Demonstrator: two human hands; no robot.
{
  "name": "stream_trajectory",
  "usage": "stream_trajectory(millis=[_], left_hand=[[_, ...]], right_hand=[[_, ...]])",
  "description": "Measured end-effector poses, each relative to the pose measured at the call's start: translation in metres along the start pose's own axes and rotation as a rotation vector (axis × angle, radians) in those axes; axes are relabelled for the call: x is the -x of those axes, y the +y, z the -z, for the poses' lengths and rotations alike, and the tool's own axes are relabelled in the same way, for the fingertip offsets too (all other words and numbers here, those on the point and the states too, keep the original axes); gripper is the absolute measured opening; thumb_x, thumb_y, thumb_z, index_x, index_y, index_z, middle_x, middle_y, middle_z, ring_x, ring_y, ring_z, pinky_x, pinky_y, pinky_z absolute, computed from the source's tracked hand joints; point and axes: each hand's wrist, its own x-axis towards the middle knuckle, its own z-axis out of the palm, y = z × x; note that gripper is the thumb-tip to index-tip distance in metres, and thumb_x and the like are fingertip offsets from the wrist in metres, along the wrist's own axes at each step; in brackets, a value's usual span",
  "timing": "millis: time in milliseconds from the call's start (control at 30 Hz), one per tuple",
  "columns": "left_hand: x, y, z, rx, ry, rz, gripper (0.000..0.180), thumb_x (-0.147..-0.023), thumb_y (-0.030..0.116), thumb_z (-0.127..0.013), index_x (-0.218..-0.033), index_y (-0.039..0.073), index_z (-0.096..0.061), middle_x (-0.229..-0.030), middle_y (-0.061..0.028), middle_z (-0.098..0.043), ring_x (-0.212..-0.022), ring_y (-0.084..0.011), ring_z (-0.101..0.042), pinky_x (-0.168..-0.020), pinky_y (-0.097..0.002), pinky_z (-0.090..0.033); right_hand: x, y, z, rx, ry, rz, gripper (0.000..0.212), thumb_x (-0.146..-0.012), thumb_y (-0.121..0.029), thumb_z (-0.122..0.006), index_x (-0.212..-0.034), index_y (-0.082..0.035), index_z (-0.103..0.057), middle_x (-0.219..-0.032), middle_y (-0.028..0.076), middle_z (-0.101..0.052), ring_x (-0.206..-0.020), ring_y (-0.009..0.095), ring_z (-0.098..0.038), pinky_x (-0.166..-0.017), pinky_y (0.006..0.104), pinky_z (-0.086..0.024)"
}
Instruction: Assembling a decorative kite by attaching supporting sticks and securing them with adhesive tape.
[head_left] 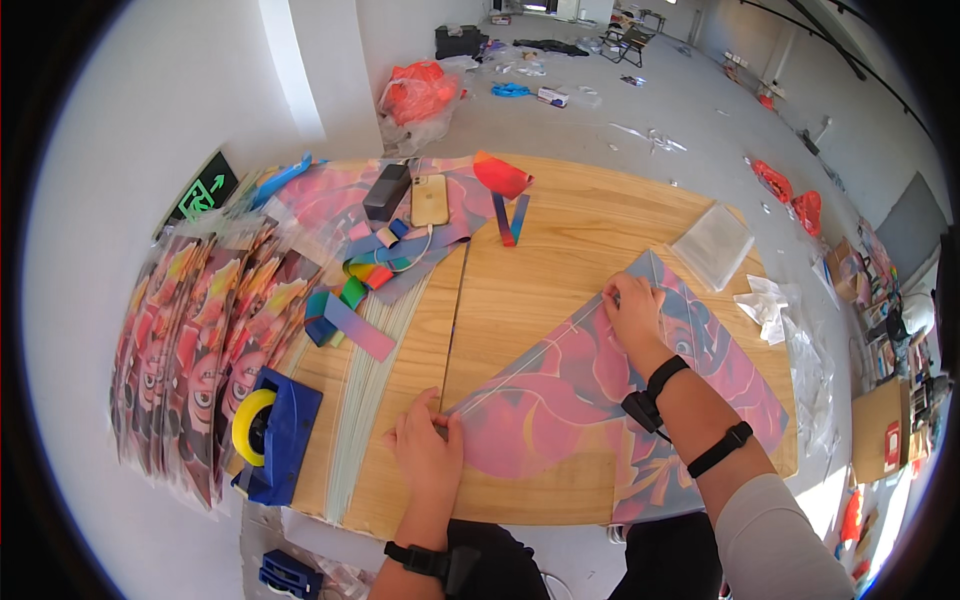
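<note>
Sleeve, sheet (bare wood beyond edge)

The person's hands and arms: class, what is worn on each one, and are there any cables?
Both the left hand and the right hand are bare. The left wrist has a black strap; the right wrist has a black band with a small black device and short dark cable. A second black band and pale grey sleeve follow.

On the dark sign by the white wall, a green running figure and a green arrow pointing to the right are shown.
</note>
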Motion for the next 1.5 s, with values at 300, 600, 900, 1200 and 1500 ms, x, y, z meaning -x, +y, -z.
stream_trajectory(millis=[300, 600, 900, 1200, 1500], left_hand=[[0.002, -0.001, -0.004, -0.061, 0.02, -0.022, 0.039, -0.085, 0.013, -0.072, -0.123, 0.013, -0.063, -0.083, 0.0021, -0.06, -0.091, -0.0222, -0.058, -0.091, -0.0428, -0.033], [0.004, 0.004, 0.01, -0.058, -0.072, -0.093, 0.036, -0.087, 0.009, -0.066, -0.123, 0.01, -0.062, -0.11, -0.0093, -0.06, -0.11, -0.03, -0.056, -0.094, -0.048, -0.037], [0.008, 0.021, -0.005, -0.28, -0.44, -0.677, 0.067, -0.101, 0.033, -0.055, -0.152, -0.006, -0.036, -0.16, -0.0223, -0.034, -0.151, -0.037, -0.03, -0.123, -0.0474, -0.025], [0.006, -0.001, 0.016, -0.313, -0.517, -0.727, 0.07, -0.099, 0.033, -0.055, -0.153, -0.006, -0.034, -0.161, -0.0232, -0.032, -0.15, -0.0377, -0.031, -0.123, -0.0474, -0.025], [0.008, -0.001, 0.014, -0.4, -0.52, -0.741, 0.067, -0.101, 0.037, -0.048, -0.155, -0.001, -0.035, -0.162, -0.0189, -0.034, -0.151, -0.0333, -0.032, -0.123, -0.0465, -0.024]], right_hand=[[0.0, 0.001, -0.002, 0.012, 0.007, -0.026, 0.013, -0.081, -0.006, -0.07, -0.083, -0.016, -0.062, -0.086, -0.002, -0.065, -0.094, 0.023, -0.059, -0.087, 0.0446, -0.033], [0.0, 0.002, -0.002, -0.006, 0.053, -0.016, 0.013, -0.082, -0.006, -0.068, -0.083, -0.017, -0.06, -0.086, -0.003, -0.064, -0.096, 0.022, -0.059, -0.088, 0.0457, -0.033], [0.001, -0.002, -0.005, -0.002, 0.031, -0.055, 0.011, -0.084, -0.008, -0.067, -0.085, -0.018, -0.061, -0.09, -0.004, -0.064, -0.099, 0.022, -0.058, -0.089, 0.0468, -0.033], [0.003, 0.0, -0.013, -0.144, 0.05, -0.221, 0.013, -0.08, -0.007, -0.07, -0.083, -0.017, -0.063, -0.089, -0.003, -0.066, -0.102, 0.022, -0.057, -0.09, 0.0465, -0.031], [-0.004, 0.009, 0.0, -0.237, -0.082, -0.508, 0.012, -0.083, -0.011, -0.071, -0.091, -0.018, -0.066, -0.096, -0.004, -0.07, -0.109, 0.025, -0.055, -0.095, 0.0471, -0.032]])
